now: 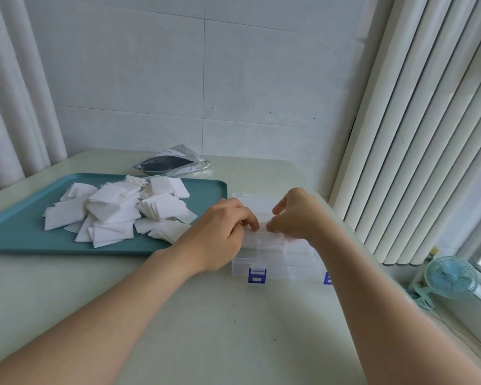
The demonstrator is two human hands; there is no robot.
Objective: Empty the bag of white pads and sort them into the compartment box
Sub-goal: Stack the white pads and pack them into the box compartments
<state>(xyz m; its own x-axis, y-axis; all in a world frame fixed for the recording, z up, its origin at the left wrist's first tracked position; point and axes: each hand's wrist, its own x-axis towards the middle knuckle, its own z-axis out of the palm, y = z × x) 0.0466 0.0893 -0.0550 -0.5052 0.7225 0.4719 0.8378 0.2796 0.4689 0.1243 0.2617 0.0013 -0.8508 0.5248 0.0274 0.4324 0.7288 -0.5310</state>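
A heap of white square pads (117, 209) lies on a teal tray (25, 234) at the left. The silver bag (172, 162) lies flat and open behind the tray. A clear compartment box (278, 259) with blue latches stands open right of the tray, its lid lying back. Both hands are over the box's far compartments. My left hand (220, 232) has its fingers curled down into the box. My right hand (295, 215) pinches downward at the same spot. A thin white pad seems to lie under the fingertips, but it is mostly hidden.
The pale table (206, 329) ends at a wall behind. Vertical blinds (414, 134) hang at the right. A small blue fan (450, 277) stands on the sill by the window, below the table's right edge. A curtain (11, 107) hangs at the far left.
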